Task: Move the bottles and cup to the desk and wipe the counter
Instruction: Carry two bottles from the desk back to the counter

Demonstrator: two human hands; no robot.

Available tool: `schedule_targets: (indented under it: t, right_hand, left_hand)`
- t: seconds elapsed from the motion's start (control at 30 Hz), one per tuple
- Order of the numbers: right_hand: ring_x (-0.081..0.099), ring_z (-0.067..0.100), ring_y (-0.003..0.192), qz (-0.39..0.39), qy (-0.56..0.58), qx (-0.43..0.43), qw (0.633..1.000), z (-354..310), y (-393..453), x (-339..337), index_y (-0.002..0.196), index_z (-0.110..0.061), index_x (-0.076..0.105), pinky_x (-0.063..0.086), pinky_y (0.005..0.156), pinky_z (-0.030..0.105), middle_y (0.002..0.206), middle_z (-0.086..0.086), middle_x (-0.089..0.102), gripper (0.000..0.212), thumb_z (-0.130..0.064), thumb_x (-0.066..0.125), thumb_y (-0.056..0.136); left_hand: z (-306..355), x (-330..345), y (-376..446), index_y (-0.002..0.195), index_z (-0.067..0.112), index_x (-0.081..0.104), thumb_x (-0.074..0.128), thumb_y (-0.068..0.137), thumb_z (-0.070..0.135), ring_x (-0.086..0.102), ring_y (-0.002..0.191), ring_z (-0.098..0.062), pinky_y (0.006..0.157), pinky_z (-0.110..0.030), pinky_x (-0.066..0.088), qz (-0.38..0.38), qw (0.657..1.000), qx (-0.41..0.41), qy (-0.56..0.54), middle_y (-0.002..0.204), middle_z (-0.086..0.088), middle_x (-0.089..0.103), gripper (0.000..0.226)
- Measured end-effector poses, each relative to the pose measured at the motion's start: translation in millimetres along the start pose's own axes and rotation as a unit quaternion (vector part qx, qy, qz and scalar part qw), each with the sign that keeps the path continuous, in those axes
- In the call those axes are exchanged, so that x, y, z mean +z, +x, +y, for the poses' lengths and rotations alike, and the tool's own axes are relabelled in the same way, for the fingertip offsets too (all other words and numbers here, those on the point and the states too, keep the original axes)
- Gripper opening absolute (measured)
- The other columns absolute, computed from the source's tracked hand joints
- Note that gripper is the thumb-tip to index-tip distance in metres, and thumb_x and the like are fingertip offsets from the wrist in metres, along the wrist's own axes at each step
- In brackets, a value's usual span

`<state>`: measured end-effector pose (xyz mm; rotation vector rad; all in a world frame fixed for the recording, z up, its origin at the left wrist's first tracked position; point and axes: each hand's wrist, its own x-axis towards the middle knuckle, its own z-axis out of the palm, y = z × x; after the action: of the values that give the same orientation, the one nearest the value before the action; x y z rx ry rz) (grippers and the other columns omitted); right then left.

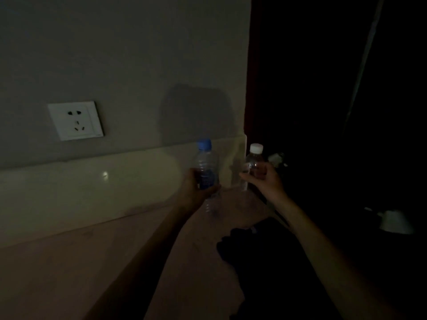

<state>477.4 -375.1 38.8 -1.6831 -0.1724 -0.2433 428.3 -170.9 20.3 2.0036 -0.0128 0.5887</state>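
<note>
The room is dim. My left hand (196, 188) grips a clear bottle with a blue cap and blue label (206, 162), held upright above the pale counter (69, 262). Just to its right, my right hand (265, 179) grips a smaller clear bottle with a white cap (255, 158), also upright near the counter's far right corner. A white cup (395, 221) lies low in the dark area at the right. A dark cloth (254, 248) rests on the counter under my right forearm.
A glossy cream backsplash (92, 188) runs behind the counter, with a white wall socket (75, 120) above it. A dark red edge (248, 88) marks the wall's right end; beyond it is near blackness with a small pale object (277, 158).
</note>
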Motion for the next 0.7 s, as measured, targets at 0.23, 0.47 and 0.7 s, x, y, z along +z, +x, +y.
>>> schedule_targets:
  t: [0.23,0.47,0.7]
  right_hand:
    - [0.058,0.031,0.117,-0.064,-0.012,0.013,0.998,53.3,69.7,26.0,0.128,-0.003,0.049,0.049,0.089,0.035,0.128,0.016,0.058,0.063,-0.005,0.080,0.073]
    - [0.053,0.025,0.117,-0.112,0.022,-0.020,0.993,67.8,85.8,40.7,0.135,-0.001,0.040,0.045,0.085,0.021,0.131,0.016,0.054,0.072,-0.004,0.079,0.075]
    - [0.051,0.025,0.124,-0.103,0.025,-0.046,0.993,69.4,81.4,36.6,0.139,-0.002,0.038,0.042,0.102,0.031,0.135,0.015,0.052,0.075,-0.009,0.079,0.076]
  left_hand:
    - [-1.0,37.3,30.5,0.089,0.022,0.052,0.077,0.074,-0.009,0.062,0.075,0.012,0.065,-0.009,0.049,0.066,0.998,-0.012,-0.012,0.088,0.012,0.056,0.043]
    - [-10.5,64.6,52.3,0.096,0.019,0.056,0.085,0.071,0.009,0.063,0.086,0.005,0.075,-0.021,0.055,0.115,0.993,0.007,0.026,0.097,0.002,0.060,0.040]
    - [-19.5,74.1,50.7,0.108,0.017,0.048,0.085,0.072,0.016,0.058,0.089,-0.001,0.073,-0.016,0.052,0.116,0.993,0.009,0.034,0.102,0.010,0.052,0.052]
